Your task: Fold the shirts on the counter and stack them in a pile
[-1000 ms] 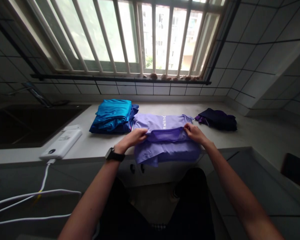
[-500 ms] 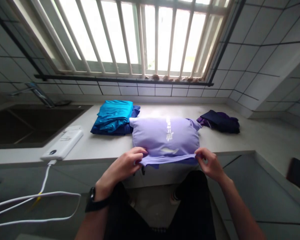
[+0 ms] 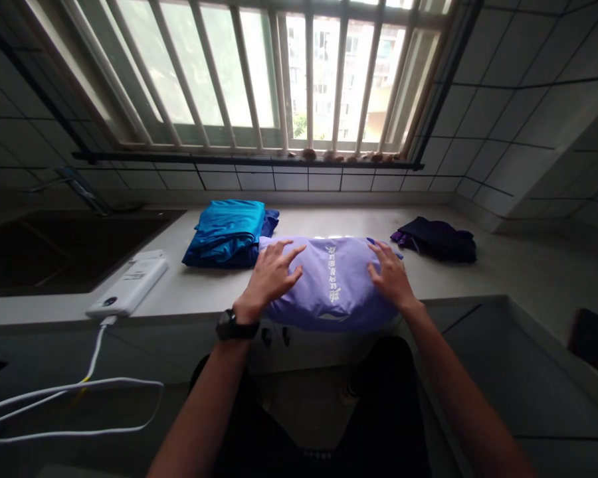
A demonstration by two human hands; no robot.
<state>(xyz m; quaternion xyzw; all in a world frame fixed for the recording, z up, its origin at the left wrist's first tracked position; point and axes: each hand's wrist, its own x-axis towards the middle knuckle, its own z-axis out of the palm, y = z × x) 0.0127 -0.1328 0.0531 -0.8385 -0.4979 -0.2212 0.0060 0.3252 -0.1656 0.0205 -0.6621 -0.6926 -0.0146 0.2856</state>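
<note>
A lavender shirt (image 3: pixel 313 292) with white lettering down its middle lies at the counter's front edge, part of it hanging over. My left hand (image 3: pixel 275 271) is spread over its left side, fingers apart. Over the right side is my right hand (image 3: pixel 387 271), its fingers also apart. Neither hand grips the cloth; whether the fingertips press on it I cannot tell. Behind my left hand sits a folded stack of teal and blue clothes (image 3: pixel 232 229). To the right of the shirt lies a dark navy and purple bundle of cloth (image 3: pixel 436 240).
A white power bank (image 3: pixel 129 282) with a white cable (image 3: pixel 97 348) lies left on the counter (image 3: pixel 204 295). Beyond it is a dark sink (image 3: pixel 34 252) with a faucet (image 3: pixel 82 189). A dark flat object (image 3: pixel 595 342) lies at the right edge. A barred window rises behind.
Both hands have let go of the shirt's near hem and moved forward over its upper part, fingers spreading. The near hem now hangs over the counter's edge.
</note>
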